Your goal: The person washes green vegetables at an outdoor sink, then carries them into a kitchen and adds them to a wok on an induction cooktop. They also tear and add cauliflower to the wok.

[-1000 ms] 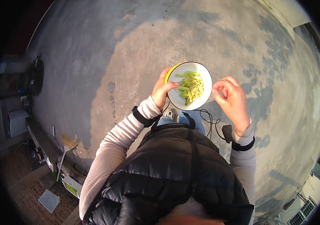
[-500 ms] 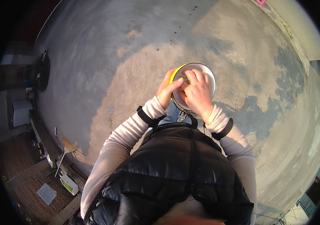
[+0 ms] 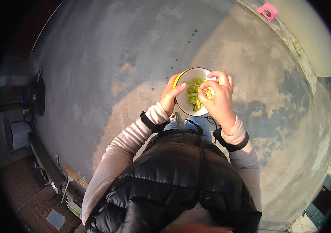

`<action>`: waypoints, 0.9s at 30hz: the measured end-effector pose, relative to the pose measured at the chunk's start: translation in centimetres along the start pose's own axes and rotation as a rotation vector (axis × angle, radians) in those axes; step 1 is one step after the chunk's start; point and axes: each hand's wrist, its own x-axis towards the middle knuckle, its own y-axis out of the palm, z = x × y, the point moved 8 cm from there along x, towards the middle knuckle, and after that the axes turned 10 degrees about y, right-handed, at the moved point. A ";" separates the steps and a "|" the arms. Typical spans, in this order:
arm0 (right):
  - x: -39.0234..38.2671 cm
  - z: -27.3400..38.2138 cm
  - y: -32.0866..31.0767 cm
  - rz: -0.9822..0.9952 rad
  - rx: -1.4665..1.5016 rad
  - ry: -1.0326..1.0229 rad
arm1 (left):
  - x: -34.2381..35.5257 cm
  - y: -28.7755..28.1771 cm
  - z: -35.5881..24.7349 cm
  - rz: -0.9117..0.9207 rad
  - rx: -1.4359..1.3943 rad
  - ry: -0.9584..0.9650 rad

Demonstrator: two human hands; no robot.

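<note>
1. My left hand (image 3: 169, 96) grasps the bowl (image 3: 195, 72) at nine o'clock, thumb hooked over its rim.
2. My right hand (image 3: 220, 99) curls its fingers over the bowl's three o'clock side; I cannot tell whether they pinch anything.
3. The bowl, white inside and yellow outside, holds green vegetable pieces (image 3: 193, 97) around its middle; I cannot make out any label on its outer wall.
4. Farther out, a pink stool (image 3: 267, 12) sits between one and two o'clock.
</note>
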 end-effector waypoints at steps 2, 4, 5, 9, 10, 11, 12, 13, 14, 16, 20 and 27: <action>4.3 -4.3 -3.9 -0.111 0.036 0.044 | 5.1 0.3 -0.5 -0.027 -0.046 -0.013; 7.2 -10.3 -7.6 -0.191 0.088 0.147 | 9.9 0.3 -0.9 -0.042 -0.007 0.014; 9.2 -14.4 -8.9 -0.181 0.108 0.232 | 13.2 0.3 -1.1 -0.055 0.009 0.032; 17.1 -31.4 -11.0 -0.009 -0.309 0.590 | 26.6 0.9 -2.4 -0.065 0.024 0.078; 19.9 -34.6 -11.4 0.041 -0.371 0.582 | 30.3 1.3 -3.0 -0.059 0.066 0.071; 22.8 -37.7 -11.5 0.110 -0.423 0.612 | 34.1 1.7 -3.8 -0.063 0.075 0.095; 24.7 -40.4 -11.3 0.193 -0.499 0.713 | 36.8 2.1 -4.4 -0.082 0.094 0.097; 27.8 -41.2 -11.0 0.178 -0.409 0.655 | 39.4 2.3 -4.9 -0.105 0.103 0.100; 31.3 -42.2 -10.8 0.175 -0.346 0.665 | 41.8 2.6 -5.4 -0.134 0.082 0.081; 39.1 -42.1 -9.9 0.143 -0.191 0.596 | 46.8 3.1 -6.2 -0.186 0.023 0.054; 55.0 -37.7 -5.4 0.126 0.052 0.193 | 58.9 4.6 -6.9 -0.191 0.039 0.044; 73.9 -37.8 1.3 0.231 -0.422 -0.226 | 79.9 9.9 -6.6 -0.022 0.045 0.005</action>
